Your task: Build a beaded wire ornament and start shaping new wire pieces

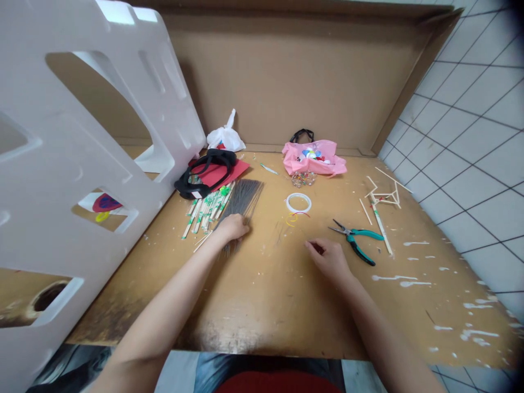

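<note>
My left hand [234,227] rests on a fanned bundle of thin grey wires [244,199], its fingers curled over the near part of them. How many wires it grips is hidden under the hand. Toward the middle right, my right hand [327,256] is raised slightly with thumb and forefinger pinched together. Whatever lies in that pinch is too fine to make out. Teal-handled long-nose pliers [355,236] lie with jaws apart, just right of my right hand. Between the hands are a roll of white tape [298,203], small yellow loops [291,220] and a few loose wires.
Paper-wrapped chopsticks [204,214], a black strap [189,188] and red paper [237,170] sit at left. Behind are a white bag [226,138] and a pink bag [292,155]. A stick frame [385,197] stands right. A white plastic panel [172,98] walls the left.
</note>
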`<state>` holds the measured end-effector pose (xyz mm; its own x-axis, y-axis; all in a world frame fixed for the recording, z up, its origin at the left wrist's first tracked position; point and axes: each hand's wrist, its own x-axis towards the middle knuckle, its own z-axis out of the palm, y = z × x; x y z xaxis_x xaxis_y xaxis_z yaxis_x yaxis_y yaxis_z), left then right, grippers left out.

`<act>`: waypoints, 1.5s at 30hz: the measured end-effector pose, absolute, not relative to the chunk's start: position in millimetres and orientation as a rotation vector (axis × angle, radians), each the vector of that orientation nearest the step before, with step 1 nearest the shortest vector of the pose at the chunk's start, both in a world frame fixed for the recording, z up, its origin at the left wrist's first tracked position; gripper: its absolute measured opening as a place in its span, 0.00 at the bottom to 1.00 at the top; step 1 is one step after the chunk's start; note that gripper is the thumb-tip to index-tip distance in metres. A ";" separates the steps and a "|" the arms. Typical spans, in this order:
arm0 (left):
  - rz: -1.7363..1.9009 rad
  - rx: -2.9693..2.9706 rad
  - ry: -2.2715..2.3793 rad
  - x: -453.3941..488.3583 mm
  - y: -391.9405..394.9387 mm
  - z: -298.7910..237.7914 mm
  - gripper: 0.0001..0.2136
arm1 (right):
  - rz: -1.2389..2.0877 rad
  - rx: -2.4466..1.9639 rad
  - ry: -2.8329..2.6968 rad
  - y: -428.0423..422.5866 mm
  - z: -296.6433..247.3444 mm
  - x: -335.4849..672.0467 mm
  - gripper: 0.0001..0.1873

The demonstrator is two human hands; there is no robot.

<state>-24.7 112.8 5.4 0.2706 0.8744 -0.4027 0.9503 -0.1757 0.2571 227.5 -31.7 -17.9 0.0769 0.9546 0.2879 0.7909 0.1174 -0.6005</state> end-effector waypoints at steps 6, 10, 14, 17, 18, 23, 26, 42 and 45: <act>-0.100 1.938 1.586 -36.4 116.9 -5.0 0.06 | 0.318 -1.683 -1.744 -33.7 -17.4 225.9 0.12; 0.032 1.876 1.549 -43.9 118.4 -0.3 0.05 | 0.360 -1.683 -1.736 -33.4 -18.2 225.3 0.13; 0.232 1.840 1.467 -44.6 106.4 12.2 0.05 | 0.455 -1.678 -1.691 -31.1 -21.4 225.4 0.13; 0.529 1.625 1.122 -30.4 81.2 16.4 0.05 | 0.656 -1.632 -1.572 -30.9 -23.5 219.2 0.12; 0.558 1.571 1.009 -22.9 70.7 16.1 0.05 | 0.755 -1.607 -1.526 -31.6 -23.8 215.5 0.13; 0.635 1.408 0.696 11.9 29.4 5.1 0.12 | 1.220 -1.462 -1.400 -37.4 -22.3 196.3 0.16; 0.655 1.363 0.664 19.2 23.8 -3.4 0.14 | 1.356 -1.376 -1.353 -38.7 -20.8 193.5 0.16; 0.687 1.355 0.774 21.4 17.2 -24.0 0.14 | 1.291 -1.423 -1.408 -36.5 -34.7 185.0 0.09; 0.677 1.478 0.921 10.3 30.1 -24.2 0.12 | 1.202 -1.452 -1.328 -34.2 -32.4 189.7 0.11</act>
<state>10.3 30.1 -24.2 0.5162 0.8505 -0.1008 0.1577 0.0214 0.9873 189.7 -34.2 -32.4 -0.0082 0.9926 -0.1213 0.2196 -0.1166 -0.9686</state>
